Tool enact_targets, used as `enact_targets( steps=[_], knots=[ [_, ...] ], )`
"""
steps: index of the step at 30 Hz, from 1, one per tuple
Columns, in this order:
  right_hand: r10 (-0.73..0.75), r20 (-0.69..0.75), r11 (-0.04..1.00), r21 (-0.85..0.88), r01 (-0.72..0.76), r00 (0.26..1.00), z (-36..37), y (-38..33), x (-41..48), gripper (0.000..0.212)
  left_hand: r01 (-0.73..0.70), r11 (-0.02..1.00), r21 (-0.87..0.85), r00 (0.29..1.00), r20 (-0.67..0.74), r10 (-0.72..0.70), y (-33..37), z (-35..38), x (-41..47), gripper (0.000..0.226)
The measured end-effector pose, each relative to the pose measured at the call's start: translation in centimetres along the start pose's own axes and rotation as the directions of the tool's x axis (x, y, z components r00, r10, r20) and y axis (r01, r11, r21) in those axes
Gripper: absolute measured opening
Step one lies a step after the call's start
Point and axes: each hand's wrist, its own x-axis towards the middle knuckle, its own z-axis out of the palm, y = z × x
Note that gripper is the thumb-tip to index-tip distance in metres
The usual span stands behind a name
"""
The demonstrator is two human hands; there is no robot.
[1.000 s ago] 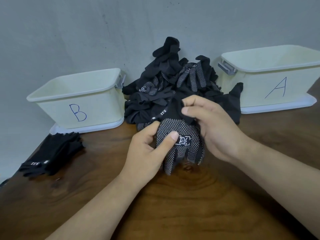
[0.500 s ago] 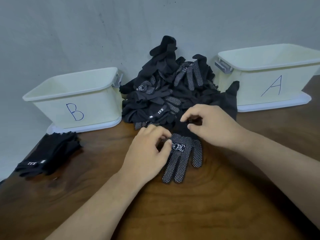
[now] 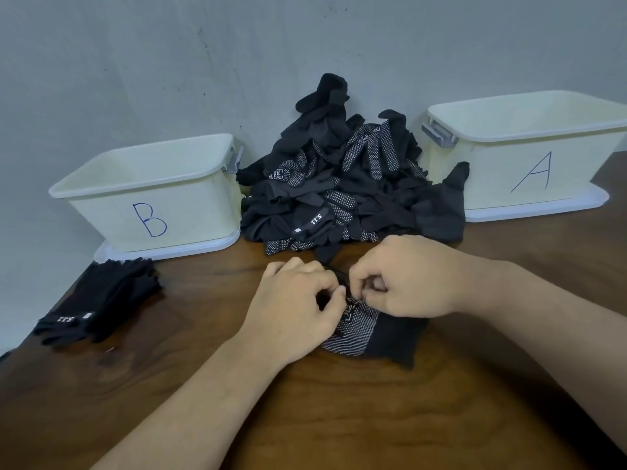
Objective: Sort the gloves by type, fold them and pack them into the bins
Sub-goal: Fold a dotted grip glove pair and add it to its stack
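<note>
A black glove with white dots (image 3: 371,334) lies folded on the wooden table (image 3: 339,418) in front of me. My left hand (image 3: 298,303) and my right hand (image 3: 403,276) both pinch its upper edge, fingers curled, thumbs nearly touching. Behind them a pile of black gloves (image 3: 339,184), some dotted and some plain, leans against the wall. Cream bin B (image 3: 149,195) stands left of the pile and cream bin A (image 3: 529,147) right of it. What lies inside the bins is hidden from me.
A small stack of plain black gloves (image 3: 98,300) lies at the table's left edge, in front of bin B. Each bin sits on a white lid. The grey wall (image 3: 169,62) closes off the back.
The dotted glove lay flat with its fingers spread toward me; it is now doubled over into a compact fold. Both hands have come closer together on it and nearer to me.
</note>
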Motion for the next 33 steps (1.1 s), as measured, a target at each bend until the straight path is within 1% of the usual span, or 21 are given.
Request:
enact_targets(
  steps=[2, 3, 5, 7, 8, 10, 12, 14, 15, 16, 18, 19, 21, 22, 23, 26, 27, 28, 30, 32, 33],
  knots=[
    [-0.024, 0.078, 0.986, 0.167, 0.010, 0.997, -0.2, -0.2, 0.0, 0.014, -0.004, 1.000, -0.026, 1.000, 0.018, 0.005, 0.1, -0.1, 0.0, 0.035],
    [-0.031, 0.089, 0.970, 0.241, 0.009, 0.996, -0.2, -0.1, 0.1, 0.015, -0.014, 0.999, -0.053, 1.000, 0.017, 0.015, 0.1, -0.1, 0.0, 0.032],
    [-0.036, 0.094, 0.957, 0.291, 0.007, 0.995, -0.2, 0.1, 0.1, 0.017, -0.035, 0.989, -0.142, 0.999, 0.031, 0.040, -0.1, 0.0, 0.2, 0.023],
    [-0.034, 0.178, 0.948, 0.316, -0.025, 0.983, -0.3, 0.3, 0.0, 0.018, -0.031, 0.971, -0.236, 0.996, 0.075, 0.050, -0.3, 0.1, 0.2, 0.012],
    [-0.038, 0.235, 0.936, 0.349, -0.048, 0.971, -0.5, 0.5, -0.1, 0.017, -0.032, 0.962, -0.272, 0.994, 0.093, 0.059, -0.4, 0.1, 0.2, 0.012],
    [-0.048, 0.308, 0.897, 0.431, -0.094, 0.950, -1.0, 0.9, -0.3, 0.013, -0.056, 0.950, -0.309, 0.990, 0.104, 0.092, -0.5, 0.1, 0.1, 0.022],
    [-0.030, 0.293, 0.877, 0.467, -0.115, 0.956, -1.7, 1.6, -0.3, 0.009, -0.090, 0.950, -0.300, 0.989, 0.085, 0.121, -0.1, 0.0, 0.0, 0.030],
    [0.037, 0.249, 0.900, 0.413, -0.140, 0.968, -2.3, 2.8, -0.4, 0.009, -0.122, 0.954, -0.272, 0.989, 0.043, 0.139, 0.7, 0.0, -0.2, 0.028],
    [0.088, 0.226, 0.920, 0.355, -0.166, 0.970, -2.6, 3.6, -0.4, 0.010, -0.130, 0.960, -0.247, 0.989, 0.042, 0.144, 1.1, 0.1, -0.3, 0.025],
    [0.145, 0.194, 0.941, 0.276, -0.195, 0.970, -2.8, 4.4, -0.4, 0.013, -0.133, 0.969, -0.209, 0.986, 0.068, 0.150, 1.5, 0.3, -0.5, 0.026],
    [0.251, 0.061, 0.962, 0.097, -0.256, 0.966, -3.0, 6.0, -0.4, 0.020, -0.136, 0.984, -0.114, 0.969, 0.194, 0.156, 1.9, 0.8, -0.9, 0.043],
    [0.299, -0.019, 0.954, 0.039, -0.298, 0.954, -3.1, 6.7, -0.5, 0.023, -0.127, 0.989, -0.080, 0.953, 0.267, 0.144, 2.0, 0.9, -1.0, 0.051],
    [0.390, -0.128, 0.918, -0.017, -0.395, 0.912, -3.2, 8.0, -0.7, 0.020, -0.096, 0.994, -0.042, 0.919, 0.380, 0.105, 2.0, 1.0, -1.1, 0.063],
    [0.420, -0.153, 0.902, -0.038, -0.430, 0.895, -3.1, 8.5, -0.8, 0.017, -0.089, 0.996, -0.018, 0.905, 0.417, 0.088, 2.1, 1.0, -1.1, 0.067],
    [0.427, -0.163, 0.897, -0.052, -0.440, 0.890, -2.9, 9.0, -0.8, 0.015, -0.090, 0.996, 0.011, 0.893, 0.444, 0.076, 2.2, 0.9, -1.2, 0.071],
    [0.349, -0.164, 0.932, -0.046, -0.361, 0.923, -1.6, 9.5, -0.2, 0.035, -0.090, 0.993, 0.079, 0.882, 0.470, 0.042, 2.7, 0.9, -1.4, 0.078],
    [0.321, -0.166, 0.941, -0.058, -0.335, 0.932, -1.0, 9.4, -0.1, 0.039, -0.088, 0.992, 0.094, 0.883, 0.468, 0.034, 2.9, 0.9, -1.5, 0.079],
    [0.304, -0.175, 0.942, -0.088, -0.322, 0.937, -0.4, 9.2, 0.1, 0.039, -0.083, 0.991, 0.103, 0.886, 0.462, 0.027, 2.9, 1.0, -1.6, 0.079],
    [0.282, -0.219, 0.936, -0.150, -0.317, 0.934, 0.5, 9.0, 0.3, 0.027, -0.066, 0.993, 0.098, 0.894, 0.447, 0.015, 3.0, 1.1, -1.6, 0.078],
    [0.286, -0.250, 0.933, -0.148, -0.328, 0.925, 1.0, 8.7, 0.3, 0.012, -0.042, 0.996, 0.079, 0.898, 0.440, 0.003, 2.9, 1.1, -1.5, 0.076],
    [0.290, -0.255, 0.933, -0.141, -0.332, 0.922, 1.1, 8.7, 0.2, 0.011, -0.034, 0.997, 0.069, 0.899, 0.438, 0.000, 2.8, 1.1, -1.4, 0.075]
  ],
)
